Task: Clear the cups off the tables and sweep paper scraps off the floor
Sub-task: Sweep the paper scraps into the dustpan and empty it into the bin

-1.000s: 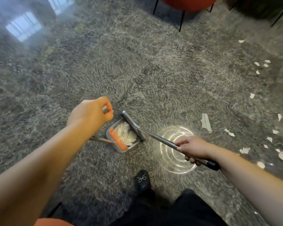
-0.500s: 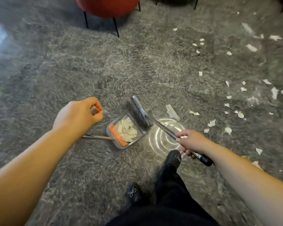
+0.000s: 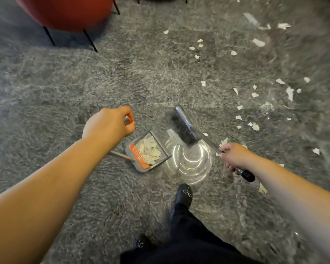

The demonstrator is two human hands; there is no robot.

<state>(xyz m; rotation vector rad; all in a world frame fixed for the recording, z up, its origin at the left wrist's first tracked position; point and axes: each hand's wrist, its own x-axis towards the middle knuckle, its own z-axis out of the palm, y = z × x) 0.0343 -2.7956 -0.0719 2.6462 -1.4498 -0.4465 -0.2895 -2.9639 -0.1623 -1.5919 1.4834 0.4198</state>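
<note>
Left hand (image 3: 108,124) still clamped on dustpan (image 3: 148,151) handle, right hand (image 3: 234,156) round the broom (image 3: 183,128) stick. Broom's lifted off the pan mouth since half a sec ago, now just beside it w/ scraps (image 3: 149,150) inside.

- Left hand (image 3: 109,123), arm stretched forward, fingers curled in a fist around a handle.
- Right hand (image 3: 234,156), arm extended, grips a second handle.

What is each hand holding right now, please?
Left hand: closed around the dustpan handle.
Right hand: closed around the broom handle.
</note>
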